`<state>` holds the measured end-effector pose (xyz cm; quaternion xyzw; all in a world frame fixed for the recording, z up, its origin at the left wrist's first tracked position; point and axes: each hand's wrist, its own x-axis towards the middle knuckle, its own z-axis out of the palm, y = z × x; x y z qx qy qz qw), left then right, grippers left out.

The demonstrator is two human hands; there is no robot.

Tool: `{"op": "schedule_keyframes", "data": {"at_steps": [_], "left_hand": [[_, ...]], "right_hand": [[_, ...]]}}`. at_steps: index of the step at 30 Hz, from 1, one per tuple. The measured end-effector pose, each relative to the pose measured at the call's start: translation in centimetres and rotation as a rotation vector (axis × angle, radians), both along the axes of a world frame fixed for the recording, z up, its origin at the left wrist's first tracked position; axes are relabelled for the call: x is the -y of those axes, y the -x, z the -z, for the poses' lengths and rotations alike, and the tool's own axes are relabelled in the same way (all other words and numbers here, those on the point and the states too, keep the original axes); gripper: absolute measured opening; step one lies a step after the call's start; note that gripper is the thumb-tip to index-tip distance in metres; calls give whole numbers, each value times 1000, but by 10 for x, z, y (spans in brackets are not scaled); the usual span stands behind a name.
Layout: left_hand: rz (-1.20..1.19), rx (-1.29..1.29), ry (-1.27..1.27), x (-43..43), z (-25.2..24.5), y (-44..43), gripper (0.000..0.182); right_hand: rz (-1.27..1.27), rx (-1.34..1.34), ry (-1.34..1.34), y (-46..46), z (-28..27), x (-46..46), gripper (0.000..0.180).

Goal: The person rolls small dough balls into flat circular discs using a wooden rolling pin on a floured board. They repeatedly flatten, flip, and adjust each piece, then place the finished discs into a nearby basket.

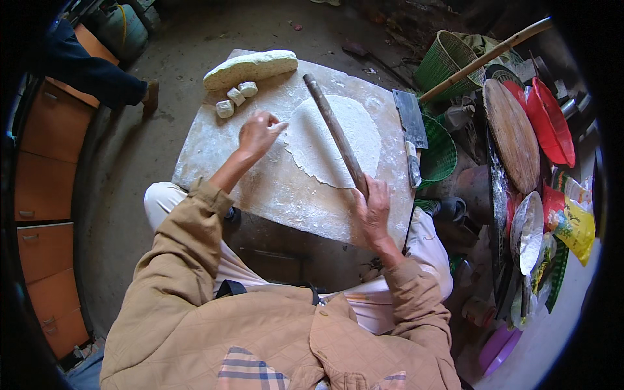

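Observation:
A round, thin sheet of dough [312, 141] with a ragged edge lies on a floured wooden board [273, 195]. My right hand [373, 207] grips the near end of a wooden rolling pin [336, 129], which slants across the sheet. Beside the sheet's left edge is my left hand [258, 130], blurred, with curled fingers and the thumb towards the dough; whether anything is pinched there is hidden. Beyond it sit a long dough loaf [251, 69] and three small dough pieces [236, 96].
A cleaver [410, 119] rests along the board's right edge, above a green basket [438, 156]. Farther right are a round wooden lid [512, 134], a flour-dusted metal ladle [529, 229] and a red plastic basin [548, 124]. Another person's leg [105, 80] is at upper left, near orange cabinets [53, 131].

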<state>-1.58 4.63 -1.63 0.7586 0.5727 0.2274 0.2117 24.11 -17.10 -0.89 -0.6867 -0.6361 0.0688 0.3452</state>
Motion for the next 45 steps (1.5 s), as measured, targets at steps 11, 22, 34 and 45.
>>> {"op": "schedule_keyframes", "data": {"at_steps": [11,22,34,45], "left_hand": [[43,499,582,-20,-29,-56,38],[903,-184,-225,-39,-14,-76,45],[965,-108,-170,28,-14,-27,44],[906,-86,-3,73,-19,-4,42]], "right_hand": [[-31,31,20,22,9,7,56],[-80,-78,29,16,6,8,52],[-215,68,154,-19,-22,34,49],[-295,122,156,-20,-23,48,58]]}}
